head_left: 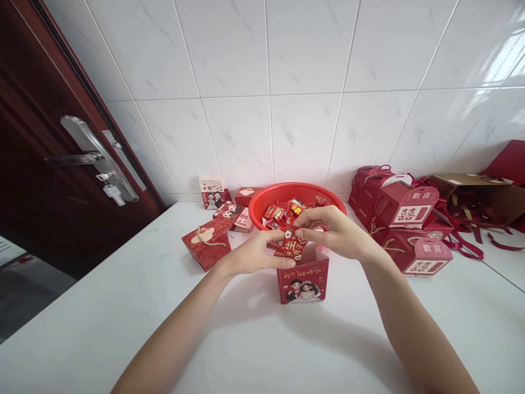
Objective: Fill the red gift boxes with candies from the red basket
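Note:
A small red packet (292, 245) with gold characters is held between both hands, above a red box (304, 283) printed with a cartoon couple. The box stands upright with its top open. My left hand (259, 251) pinches the packet's left side, its thumb and fingers closed on it. At the packet's upper right, my right hand (334, 232) has its thumb and fingertips pressed together on the edge. Just behind the hands sits a red plastic basket (256, 203) with wrapped candies (296, 207) inside.
Left of the basket lie a red bag with a rope handle (208, 241) and several small boxes. Red gift boxes (410, 208), ribbons (467, 246) and an open carton (471, 189) are at the right. Behind the white table (262, 350) is a tiled wall.

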Tool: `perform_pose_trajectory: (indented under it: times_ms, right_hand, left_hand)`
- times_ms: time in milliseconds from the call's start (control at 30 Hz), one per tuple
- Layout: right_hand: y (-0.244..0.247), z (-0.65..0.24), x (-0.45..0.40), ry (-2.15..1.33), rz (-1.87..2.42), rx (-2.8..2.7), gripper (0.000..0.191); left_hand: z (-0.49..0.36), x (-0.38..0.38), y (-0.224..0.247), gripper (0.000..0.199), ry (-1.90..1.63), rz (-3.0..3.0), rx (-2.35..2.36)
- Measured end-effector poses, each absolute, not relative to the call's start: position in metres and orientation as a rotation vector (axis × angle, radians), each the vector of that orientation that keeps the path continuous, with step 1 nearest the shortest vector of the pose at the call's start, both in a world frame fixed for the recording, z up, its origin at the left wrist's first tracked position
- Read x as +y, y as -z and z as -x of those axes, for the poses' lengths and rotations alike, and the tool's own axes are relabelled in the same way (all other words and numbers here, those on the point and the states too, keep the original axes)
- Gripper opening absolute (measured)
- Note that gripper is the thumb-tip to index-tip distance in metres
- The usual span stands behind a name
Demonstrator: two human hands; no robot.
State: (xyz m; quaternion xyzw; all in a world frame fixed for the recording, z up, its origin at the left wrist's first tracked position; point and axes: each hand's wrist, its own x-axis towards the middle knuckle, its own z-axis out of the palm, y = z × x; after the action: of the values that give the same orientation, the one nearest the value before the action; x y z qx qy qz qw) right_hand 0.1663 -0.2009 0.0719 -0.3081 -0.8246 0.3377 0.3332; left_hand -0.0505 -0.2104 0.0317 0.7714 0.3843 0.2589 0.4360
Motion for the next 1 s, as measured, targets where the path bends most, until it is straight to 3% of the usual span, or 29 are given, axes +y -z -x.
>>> perform_pose_trajectory:
  times_ms: [100,300,800,1000]
  right_hand:
    - [-0.072,-0.168,-0.201,-0.796,0.848,-2.202,0.014]
    - [-0.077,-0.178,-0.204,-0.665,0.932,-2.232,0.013]
    - [-0.081,-0.196,-0.209,-0.601,1.052,-2.224,0.018]
    - [-0.074,-0.210,-0.207,-0.585,1.304,-2.386,0.070]
  left_hand:
    - [0.051,-0.210,-0.032,0.035,-0.644,-1.945,0.962]
    - [0.055,-0.207,-0.024,0.070,-0.627,-1.911,1.091]
    - [0.054,-0.209,-0.025,0.052,-0.636,-1.969,1.004]
    - [0.053,-0.210,-0.024,0.049,-0.655,-2.201,0.936]
